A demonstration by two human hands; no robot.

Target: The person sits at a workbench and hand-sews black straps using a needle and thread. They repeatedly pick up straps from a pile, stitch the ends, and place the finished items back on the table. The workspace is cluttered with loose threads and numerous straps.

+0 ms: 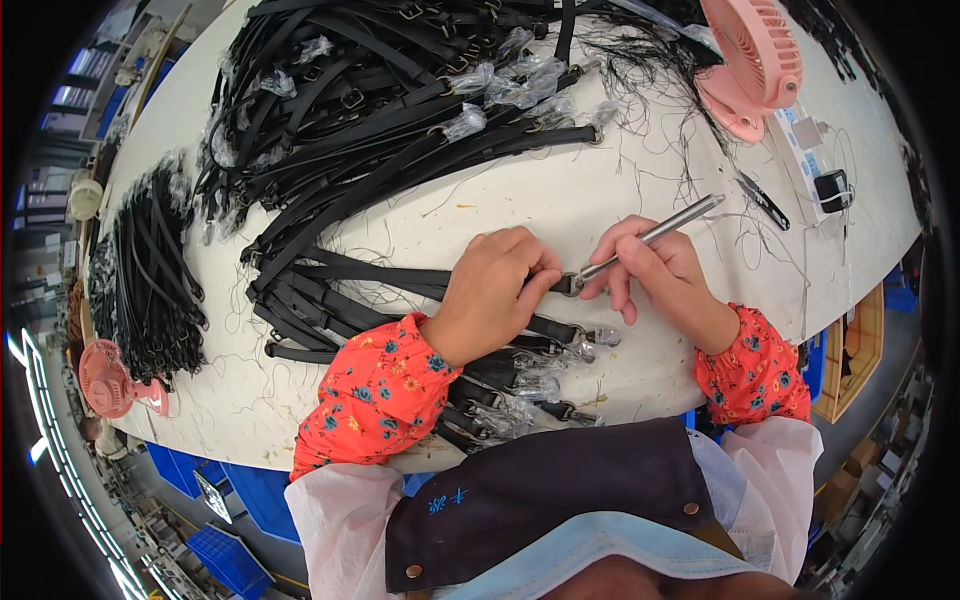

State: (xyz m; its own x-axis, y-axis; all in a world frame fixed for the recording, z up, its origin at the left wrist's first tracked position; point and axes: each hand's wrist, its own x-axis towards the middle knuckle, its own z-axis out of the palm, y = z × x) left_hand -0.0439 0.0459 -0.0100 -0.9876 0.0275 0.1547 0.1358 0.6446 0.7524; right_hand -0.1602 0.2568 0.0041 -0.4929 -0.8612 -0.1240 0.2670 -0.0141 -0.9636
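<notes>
My left hand (495,290), at the middle of the white table, pinches a black strap (410,277) beside its metal hardware (570,283). Just to its right, my right hand (655,270) grips a silver pen-shaped metal tool (680,218) with its tip at that hardware. More black straps (300,310) lie under and around my left wrist, some with plastic-wrapped buckles (585,345) near the table's front.
A large heap of straps (360,100) covers the back, another bundle (150,260) the left. Pink fans (745,65) (110,375) stand back right and front left. At right lie black snips (762,200), a charger (832,192) and loose threads. Blue bins (225,555) are below the table.
</notes>
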